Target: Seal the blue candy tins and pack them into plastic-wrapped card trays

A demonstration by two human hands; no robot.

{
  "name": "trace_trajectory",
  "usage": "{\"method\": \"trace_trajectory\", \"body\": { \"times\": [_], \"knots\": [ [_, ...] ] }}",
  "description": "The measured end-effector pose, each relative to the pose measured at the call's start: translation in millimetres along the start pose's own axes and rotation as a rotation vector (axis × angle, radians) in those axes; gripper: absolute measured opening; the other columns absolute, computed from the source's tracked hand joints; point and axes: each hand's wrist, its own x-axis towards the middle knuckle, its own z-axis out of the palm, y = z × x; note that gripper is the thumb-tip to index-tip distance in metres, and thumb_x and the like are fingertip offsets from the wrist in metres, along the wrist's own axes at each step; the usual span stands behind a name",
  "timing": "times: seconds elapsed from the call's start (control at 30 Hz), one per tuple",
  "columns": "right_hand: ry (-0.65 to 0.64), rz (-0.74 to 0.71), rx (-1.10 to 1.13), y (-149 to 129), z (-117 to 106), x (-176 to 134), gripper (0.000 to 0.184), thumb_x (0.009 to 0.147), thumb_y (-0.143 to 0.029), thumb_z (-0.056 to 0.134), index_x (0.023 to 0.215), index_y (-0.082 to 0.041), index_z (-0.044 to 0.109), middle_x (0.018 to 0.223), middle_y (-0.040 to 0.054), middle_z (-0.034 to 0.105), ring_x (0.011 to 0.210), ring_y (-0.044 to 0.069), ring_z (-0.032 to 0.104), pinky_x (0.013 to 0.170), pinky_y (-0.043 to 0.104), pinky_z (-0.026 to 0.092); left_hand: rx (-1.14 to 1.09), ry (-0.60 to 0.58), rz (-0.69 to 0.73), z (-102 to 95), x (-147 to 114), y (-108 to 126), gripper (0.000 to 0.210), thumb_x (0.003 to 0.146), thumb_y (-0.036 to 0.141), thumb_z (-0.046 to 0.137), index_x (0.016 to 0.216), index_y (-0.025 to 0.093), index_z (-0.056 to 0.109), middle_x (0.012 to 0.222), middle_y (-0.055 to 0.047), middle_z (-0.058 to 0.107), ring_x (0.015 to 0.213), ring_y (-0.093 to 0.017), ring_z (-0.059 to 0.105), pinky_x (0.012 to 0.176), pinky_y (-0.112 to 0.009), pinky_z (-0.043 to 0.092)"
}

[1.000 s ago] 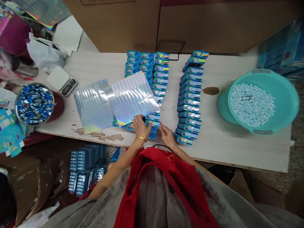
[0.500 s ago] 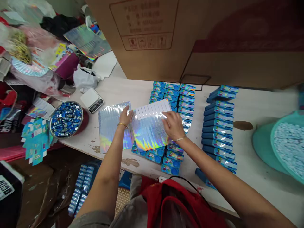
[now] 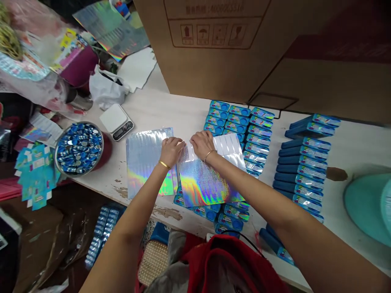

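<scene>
A shiny holographic sticker sheet point(image 3: 204, 183) with pale strips along its top lies over rows of small blue boxes point(image 3: 216, 113). At its upper left edge my left hand point(image 3: 172, 151) is closed, with the fingertips pinching the sheet's margin. My right hand point(image 3: 203, 145) rests on the sheet's upper left part, fingers bent together and thumb side toward my left hand. What its fingertips hold, if anything, is too small to make out. Under my left wrist, a second holographic sheet point(image 3: 142, 150) lies flat on the table point(image 3: 146, 108).
A large cardboard box point(image 3: 214, 77) stands behind the work. To the left are a digital scale point(image 3: 114, 118) and a metal bowl of blue gem-like pieces point(image 3: 80, 148). More blue boxes point(image 3: 310, 165) stand in a row on the right, beside a teal tub point(image 3: 363, 199).
My right hand has moved left across the sheet, from its right side to its upper left, close to my left hand. The view has shifted slightly.
</scene>
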Motion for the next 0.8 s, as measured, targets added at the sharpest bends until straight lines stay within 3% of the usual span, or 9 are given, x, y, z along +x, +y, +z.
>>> {"method": "trace_trajectory", "body": {
  "times": [0.2, 0.3, 0.43, 0.53, 0.63, 0.73, 0.8],
  "knots": [
    [0.032, -0.002, -0.011, 1.2, 6.7, -1.5, 0.033, 0.098, -0.025, 0.034, 0.089, -0.015, 0.065, 0.092, 0.0116, 0.061, 0.094, 0.026, 0.045, 0.096, 0.044, 0.025, -0.016, 0.073, -0.028, -0.1, -27.5, 21.7, 0.020, 0.093, 0.025, 0.045, 0.098, 0.026, 0.065, 0.122, -0.008, 0.063, 0.114, -0.025, 0.051, 0.095, -0.042, 0.031],
    [0.056, -0.001, 0.019, 2.1, 6.6, 0.4, 0.033, 0.098, -0.026, 0.034, 0.093, -0.015, 0.065, 0.094, 0.0120, 0.061, 0.098, 0.027, 0.046, 0.099, 0.045, 0.026, -0.150, 0.155, -0.106, -15.2, -62.2, 54.9, 0.013, 0.091, 0.026, 0.050, 0.088, 0.023, 0.062, 0.102, -0.008, 0.068, 0.098, -0.023, 0.057, 0.091, -0.040, 0.035],
    [0.186, -0.035, 0.215, -5.4, -16.8, -21.8, 0.037, 0.099, -0.036, 0.034, 0.108, -0.016, 0.063, 0.111, 0.0122, 0.060, 0.112, 0.026, 0.046, 0.103, 0.044, 0.028, -0.543, 0.431, -0.357, -37.6, -105.5, 113.4, 0.014, 0.086, 0.033, 0.060, 0.078, 0.022, 0.056, 0.080, -0.003, 0.063, 0.082, -0.018, 0.058, 0.084, -0.036, 0.042],
    [0.291, 0.087, 0.504, -17.7, -45.9, -82.5, 0.054, 0.099, -0.053, 0.023, 0.108, -0.018, 0.063, 0.110, 0.0111, 0.061, 0.109, 0.024, 0.052, 0.098, 0.040, 0.037, -0.936, 0.509, -0.584, -41.7, -123.5, 151.4, 0.018, 0.081, 0.035, 0.066, 0.079, 0.022, 0.054, 0.077, -0.001, 0.060, 0.076, -0.015, 0.058, 0.073, -0.029, 0.046],
    [0.249, 0.370, 0.809, -30.2, -67.3, -171.4, 0.070, 0.094, -0.066, 0.014, 0.101, -0.018, 0.064, 0.096, 0.0095, 0.065, 0.092, 0.021, 0.060, 0.085, 0.036, 0.045, -1.176, 0.455, -0.674, -30.8, -134.9, 181.6, 0.022, 0.075, 0.034, 0.070, 0.078, 0.021, 0.053, 0.073, 0.001, 0.058, 0.069, -0.012, 0.056, 0.067, -0.025, 0.046],
    [0.101, 0.555, 0.995, -38.5, -76.2, -252.5, 0.062, 0.085, -0.074, 0.035, 0.085, -0.019, 0.065, 0.080, 0.0057, 0.066, 0.077, 0.019, 0.060, 0.074, 0.033, 0.048, -1.267, 0.356, -0.698, -9.8, -147.8, 208.9, 0.023, 0.072, 0.035, 0.072, 0.075, 0.020, 0.054, 0.070, 0.003, 0.057, 0.065, -0.010, 0.054, 0.064, -0.023, 0.044],
    [0.097, 0.636, 1.030, -39.6, -78.9, -289.5, 0.050, 0.081, -0.068, 0.052, 0.073, -0.020, 0.061, 0.071, 0.0028, 0.063, 0.071, 0.018, 0.057, 0.072, 0.031, 0.047, -1.283, 0.267, -0.697, 5.9, -157.3, 225.5, 0.024, 0.071, 0.035, 0.073, 0.073, 0.020, 0.054, 0.069, 0.003, 0.057, 0.064, -0.010, 0.053, 0.063, -0.023, 0.044]
  ]
}}
